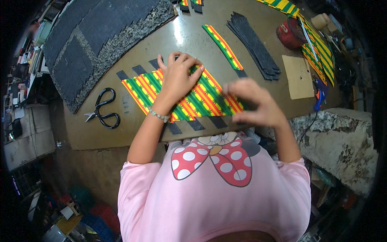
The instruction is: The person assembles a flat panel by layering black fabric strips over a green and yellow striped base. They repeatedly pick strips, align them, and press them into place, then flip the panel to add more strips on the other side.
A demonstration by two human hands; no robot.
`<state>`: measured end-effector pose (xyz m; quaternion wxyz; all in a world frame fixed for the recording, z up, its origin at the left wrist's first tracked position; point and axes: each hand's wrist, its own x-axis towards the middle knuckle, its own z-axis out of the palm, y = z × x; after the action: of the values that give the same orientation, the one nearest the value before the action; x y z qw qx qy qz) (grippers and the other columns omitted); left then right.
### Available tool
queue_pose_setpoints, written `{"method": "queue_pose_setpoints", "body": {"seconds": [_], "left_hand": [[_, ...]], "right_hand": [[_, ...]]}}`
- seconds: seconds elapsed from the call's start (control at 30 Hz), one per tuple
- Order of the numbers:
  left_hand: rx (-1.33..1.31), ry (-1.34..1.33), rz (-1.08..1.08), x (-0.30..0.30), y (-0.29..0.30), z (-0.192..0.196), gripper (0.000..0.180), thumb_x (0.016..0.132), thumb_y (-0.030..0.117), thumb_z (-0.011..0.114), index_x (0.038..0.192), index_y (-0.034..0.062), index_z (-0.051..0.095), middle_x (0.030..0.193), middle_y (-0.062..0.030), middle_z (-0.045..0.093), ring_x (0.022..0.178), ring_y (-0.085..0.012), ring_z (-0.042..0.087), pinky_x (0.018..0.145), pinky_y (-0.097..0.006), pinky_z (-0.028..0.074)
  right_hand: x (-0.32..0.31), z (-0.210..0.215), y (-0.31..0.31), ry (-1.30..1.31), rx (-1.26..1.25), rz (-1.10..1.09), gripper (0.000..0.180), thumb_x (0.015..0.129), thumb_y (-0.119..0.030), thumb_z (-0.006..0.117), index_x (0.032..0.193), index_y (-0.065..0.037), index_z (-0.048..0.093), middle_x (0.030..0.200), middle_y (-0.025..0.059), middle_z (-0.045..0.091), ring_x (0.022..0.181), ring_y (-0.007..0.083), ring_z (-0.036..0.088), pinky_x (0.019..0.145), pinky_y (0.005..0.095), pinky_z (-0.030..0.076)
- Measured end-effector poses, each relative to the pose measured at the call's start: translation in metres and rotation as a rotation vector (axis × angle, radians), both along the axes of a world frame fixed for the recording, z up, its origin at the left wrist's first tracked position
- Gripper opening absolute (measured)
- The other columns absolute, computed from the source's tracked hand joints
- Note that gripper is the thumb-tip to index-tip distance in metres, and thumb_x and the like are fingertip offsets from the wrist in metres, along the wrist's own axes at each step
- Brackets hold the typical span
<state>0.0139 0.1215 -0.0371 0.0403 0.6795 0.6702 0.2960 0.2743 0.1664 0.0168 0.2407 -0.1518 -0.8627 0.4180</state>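
Observation:
Several strips of cloth [149,86] with green, yellow and red stripes and leaf shapes lie side by side before me, forming a slanted panel. Black backing strips [174,128] stick out beyond its near and far edges. My left hand [177,78] rests on top of the panel, fingers spread; a small dark patch shows among its fingertips, too hidden to name. Beside the panel's right end is my right hand [258,103], blurred, thumb and fingers apart, with nothing visible between them. A single striped strip [222,46] lies beyond the panel, a black end showing.
Black-handled scissors [105,109] lie at the left. Farther off are a dark slab [109,52] bearing black sheets and a stack of black strips [254,46]. Rightward sit a red pot [290,34], a cardboard piece [298,76], a blue tool [319,97] and more striped cloth [314,56].

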Motion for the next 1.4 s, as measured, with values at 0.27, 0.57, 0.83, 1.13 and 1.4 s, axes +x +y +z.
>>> {"method": "queue_pose_setpoints", "body": {"seconds": [0.27,0.57,0.83,1.13,1.4], "left_hand": [[-0.045,-0.134,-0.113,0.052,-0.043,0.004,0.039,0.090,0.021,0.067,0.121,-0.0015,0.060,0.122,-0.0203,0.060,0.120,-0.0386,0.054,0.105,-0.048,0.040],[-0.126,0.127,-0.100,0.074,-0.053,-0.014,0.068,0.099,0.041,0.048,0.147,-0.0059,0.035,0.154,-0.0253,0.033,0.147,-0.0363,0.027,0.120,-0.050,0.018],[-0.181,0.161,-0.111,0.099,-0.064,-0.013,0.065,0.097,0.041,0.049,0.138,-0.0102,0.044,0.149,-0.0282,0.038,0.146,-0.0385,0.028,0.119,-0.054,0.017],[-0.246,0.153,-0.126,0.097,-0.065,-0.009,0.082,0.089,0.049,0.056,0.146,-0.0069,0.037,0.155,-0.0268,0.031,0.149,-0.0370,0.023,0.121,-0.051,0.012],[-0.209,0.166,-0.097,0.097,-0.065,-0.009,0.085,0.088,0.051,0.057,0.148,-0.0059,0.036,0.157,-0.0252,0.028,0.149,-0.0363,0.022,0.121,-0.050,0.013]], "right_hand": [[-0.033,-0.048,0.041,-0.392,-0.268,-0.206,0.041,0.084,-0.017,0.076,0.116,0.004,0.064,0.100,0.0109,0.065,0.083,0.0156,0.061,0.073,0.0299,0.051],[0.010,-0.032,0.021,0.200,-0.752,0.017,0.038,0.087,-0.008,0.074,0.123,-0.001,0.063,0.110,0.0058,0.058,0.103,0.0125,0.054,0.095,0.0268,0.045],[0.005,-0.034,0.004,-0.407,-0.432,-0.271,0.034,0.081,-0.014,0.080,0.105,0.004,0.065,0.077,0.0067,0.067,0.068,0.0109,0.061,0.064,0.0285,0.052],[0.038,-0.041,-0.028,-0.168,-0.758,-0.349,0.017,0.080,-0.003,0.076,0.093,0.002,0.068,0.091,0.0090,0.073,0.083,0.0119,0.067,0.072,0.0293,0.053],[0.098,-0.049,-0.060,0.127,-0.566,-0.056,0.028,0.068,0.015,0.060,0.085,-0.002,0.073,0.094,0.0120,0.076,0.101,0.0294,0.071,0.106,0.0501,0.044]]}}
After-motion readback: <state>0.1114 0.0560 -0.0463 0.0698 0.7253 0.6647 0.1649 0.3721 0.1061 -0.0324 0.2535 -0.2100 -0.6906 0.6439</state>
